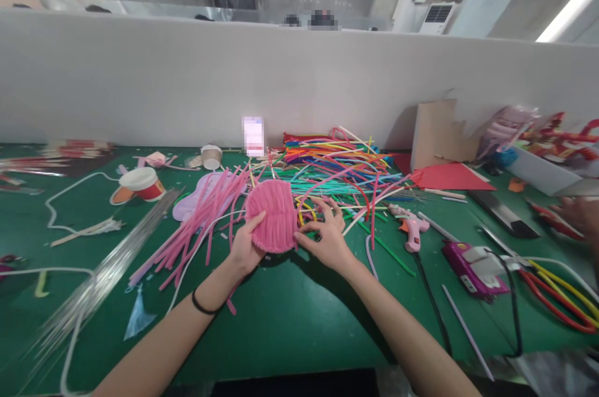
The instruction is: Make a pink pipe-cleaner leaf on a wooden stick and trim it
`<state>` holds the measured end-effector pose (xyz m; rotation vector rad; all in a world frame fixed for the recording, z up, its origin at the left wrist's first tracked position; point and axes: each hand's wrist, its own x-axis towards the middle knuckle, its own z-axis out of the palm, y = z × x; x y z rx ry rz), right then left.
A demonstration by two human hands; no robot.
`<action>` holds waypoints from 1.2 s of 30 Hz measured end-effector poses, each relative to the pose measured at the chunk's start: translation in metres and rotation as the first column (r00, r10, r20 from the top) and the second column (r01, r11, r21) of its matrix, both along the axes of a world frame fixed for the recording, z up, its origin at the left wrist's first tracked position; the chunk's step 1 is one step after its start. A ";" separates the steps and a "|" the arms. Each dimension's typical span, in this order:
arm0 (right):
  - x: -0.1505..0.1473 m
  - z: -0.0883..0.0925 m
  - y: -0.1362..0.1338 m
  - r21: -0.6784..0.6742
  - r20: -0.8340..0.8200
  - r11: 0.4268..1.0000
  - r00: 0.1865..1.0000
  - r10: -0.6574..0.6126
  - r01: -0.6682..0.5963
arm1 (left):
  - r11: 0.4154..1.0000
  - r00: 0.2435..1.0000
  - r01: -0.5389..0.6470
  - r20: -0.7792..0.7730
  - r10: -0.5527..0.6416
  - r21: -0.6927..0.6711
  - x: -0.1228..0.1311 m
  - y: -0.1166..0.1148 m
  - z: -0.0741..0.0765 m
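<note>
A rounded pink pad of pipe cleaners [272,216], laid side by side in rows, is held up above the green table. My left hand [248,247] grips its lower left edge, thumb on the front and fingers behind. At its straight right edge, my right hand [327,235] pinches with thumb and index finger, the other fingers raised and apart. Loose pink pipe cleaners [201,228] lie left of the pad, partly over a lilac flat shape [187,203]. Behind my hands spreads a heap of many-coloured pipe cleaners [327,163].
To the right are a pink glue gun [414,228], a purple power strip [472,269] and scissors [538,278]. Thin clear sticks [107,266] and a paper cup [143,183] lie left. A lit phone [253,136] leans on the partition [178,85]. A person's blurred hand [578,216] shows far right.
</note>
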<state>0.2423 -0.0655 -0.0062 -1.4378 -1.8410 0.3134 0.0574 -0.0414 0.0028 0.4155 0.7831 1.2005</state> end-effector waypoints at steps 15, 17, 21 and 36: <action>0.007 -0.006 0.005 0.172 0.098 0.982 0.990 -0.097 0.079 | 0.999 0.999 -0.002 0.044 0.003 -0.038 -0.004 0.003 0.004; 0.008 -0.006 0.005 0.198 0.117 0.977 0.988 -0.102 0.078 | 0.999 0.999 0.010 0.035 -0.008 -0.038 -0.004 0.002 0.004; 0.006 -0.005 0.003 0.208 0.127 0.977 0.989 -0.073 0.046 | 0.999 1.000 -0.014 0.021 0.015 -0.044 -0.004 0.002 0.004; 0.000 0.006 -0.001 0.143 -0.297 0.969 0.943 -0.150 0.199 | 0.995 0.993 -0.097 0.072 0.095 0.019 -0.012 0.006 0.013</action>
